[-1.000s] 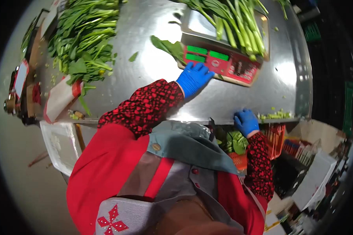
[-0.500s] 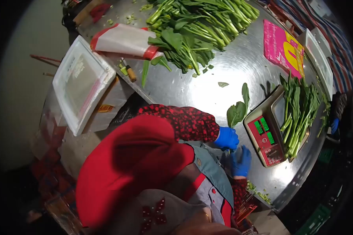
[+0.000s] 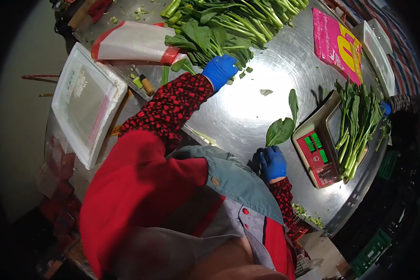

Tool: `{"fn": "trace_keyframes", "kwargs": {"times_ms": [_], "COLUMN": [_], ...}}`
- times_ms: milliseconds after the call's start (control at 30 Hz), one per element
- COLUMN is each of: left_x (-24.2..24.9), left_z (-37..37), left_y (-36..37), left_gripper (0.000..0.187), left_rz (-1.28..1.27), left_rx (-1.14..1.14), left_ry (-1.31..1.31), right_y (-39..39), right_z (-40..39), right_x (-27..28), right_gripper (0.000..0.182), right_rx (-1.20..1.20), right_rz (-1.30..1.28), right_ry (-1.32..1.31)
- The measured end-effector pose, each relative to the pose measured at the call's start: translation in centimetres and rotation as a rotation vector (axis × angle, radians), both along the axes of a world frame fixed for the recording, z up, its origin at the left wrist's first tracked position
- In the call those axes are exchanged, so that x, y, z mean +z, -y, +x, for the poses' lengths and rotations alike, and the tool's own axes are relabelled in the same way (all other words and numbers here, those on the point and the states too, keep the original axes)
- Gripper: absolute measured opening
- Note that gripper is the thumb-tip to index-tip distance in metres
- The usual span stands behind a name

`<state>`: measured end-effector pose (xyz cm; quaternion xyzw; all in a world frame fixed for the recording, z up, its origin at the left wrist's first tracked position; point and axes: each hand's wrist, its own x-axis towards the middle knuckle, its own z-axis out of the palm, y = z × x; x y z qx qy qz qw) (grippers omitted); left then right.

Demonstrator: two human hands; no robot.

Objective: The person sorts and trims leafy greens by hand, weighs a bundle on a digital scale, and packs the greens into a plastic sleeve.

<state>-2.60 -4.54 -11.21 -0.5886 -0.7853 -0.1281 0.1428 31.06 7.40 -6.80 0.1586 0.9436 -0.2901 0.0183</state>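
Blue gloves cover the left hand (image 3: 219,69) and right hand (image 3: 273,163); red-and-black patterned sleeves, red vest, grey-teal apron with buttons.

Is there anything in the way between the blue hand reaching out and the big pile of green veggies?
Nothing visible. The left hand is already at the near edge of the pile of leafy greens, touching its leaves. The bare metal table lies behind it. The right hand holds a separate leafy stem beside the scale.

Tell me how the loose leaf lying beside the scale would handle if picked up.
The leaf looks thin and broad, so it is probably very light and floppy. It likely bruises or tears easily. On the shiny metal table it may slide when pushed.
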Motion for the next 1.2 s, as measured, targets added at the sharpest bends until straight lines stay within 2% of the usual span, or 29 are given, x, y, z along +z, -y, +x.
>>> {"fn": "trace_keyframes", "kwargs": {"times_ms": [33, 133, 200, 267, 300, 333, 400, 433, 500, 533, 567, 667, 733, 767, 867, 900, 967, 1000, 1067, 1133, 1167, 1200], "left_x": [1.1, 5.5, 6.2, 6.2, 5.7, 4.8, 3.8, 3.7, 3.8, 3.8, 3.6, 3.0, 3.8, 4.3, 4.7, 4.7, 4.9, 5.2, 5.9, 6.8, 7.3, 7.5], "left_z": [0.5, 3.2, 5.9, 8.7, 9.8, 11.0, 12.4, 12.8, 13.6, 13.8, 13.8, 13.8, 13.9, 14.0, 13.8, 13.7, 13.2, 12.7, 12.1, 12.6, 13.0, 13.4], "left_y": [0.3, 1.0, 0.8, 0.4, 0.3, 0.2, 0.3, 0.7, 1.9, 2.2, 2.1, 0.8, 0.4, 0.0, -0.1, -0.1, -0.2, -0.1, 0.1, 0.2, 0.2, 0.1], "left_gripper": [0.029, 0.031, 0.032, 0.033, 0.033, 0.03, 0.025, 0.025, 0.019, 0.016, 0.016, 0.012, 0.014, 0.016, 0.02, 0.023, 0.026, 0.027, 0.031, 0.033, 0.036, 0.038], "left_rz": [-0.001, 0.18, 0.2, 0.259, 0.26, 0.316, 0.418, 0.413, 0.419, 0.416, 0.418, 0.297, 0.347, 0.388, 0.45, 0.47, 0.492, 0.443, 0.337, 0.371, 0.404, 0.433], "left_rx": [-0.008, -0.215, -0.326, -0.496, -0.524, -0.497, -0.417, -0.423, 0.002, 0.23, 0.237, 0.189, 0.22, 0.24, 0.262, 0.266, 0.268, 0.215, 0.111, 0.088, 0.067, 0.044], "left_ry": [0.007, 0.155, 0.184, 0.209, 0.231, 0.376, 0.643, 0.646, 1.005, 1.169, 1.164, 1.738, 1.777, 1.827, 1.861, 1.85, 1.837, 1.837, 1.838, 1.829, 1.817, 1.806], "right_y": [-0.1, -0.3, -0.5, 0.1, 0.4, 0.5, 0.6, 0.7, 0.9, 1.0, 1.2, 2.5, 3.1, 3.0, 2.1, 1.5, 0.0, -0.1, 0.1, 0.7, 0.7, 0.7], "right_z": [-0.4, -2.0, -3.8, -6.5, -7.5, -7.8, -8.2, -8.4, -8.2, -8.0, -7.8, -7.6, -7.8, -7.8, -7.7, -7.5, -6.9, -7.2, -7.2, -7.8, -8.2, -8.7], "right_x": [-0.2, -0.8, -0.7, 1.2, 0.3, -0.7, -1.5, -1.7, -1.8, -1.5, -1.2, -0.4, -0.2, -0.2, -1.2, -2.2, -5.5, -5.2, -4.6, -2.2, -1.5, -0.7], "right_gripper": [0.014, 0.022, 0.027, 0.022, 0.021, 0.02, 0.02, 0.02, 0.02, 0.02, 0.02, 0.02, 0.02, 0.02, 0.022, 0.022, 0.024, 0.024, 0.023, 0.021, 0.021, 0.019], "right_rx": [-0.008, -0.245, -0.382, -0.534, -0.423, -0.307, -0.395, -0.461, -0.528, -0.513, -0.492, -0.409, -0.326, -0.319, -0.6, -0.597, -0.755, -0.835, -0.834, -0.842, -0.845, -0.763], "right_rz": [-0.001, -0.422, -0.834, -1.519, -1.44, -1.356, -1.361, -1.373, -1.387, -1.296, -1.205, -1.04, -0.873, -0.874, -1.518, -1.52, -1.748, -1.86, -1.779, -1.609, -1.605, -1.554], "right_ry": [0.007, -0.325, -0.233, -0.121, -0.142, -0.154, -0.175, -0.193, -0.213, -0.199, -0.183, -0.203, -0.284, -0.284, -0.271, -0.27, -0.278, -0.279, -0.295, -0.334, -0.34, -0.358]}}
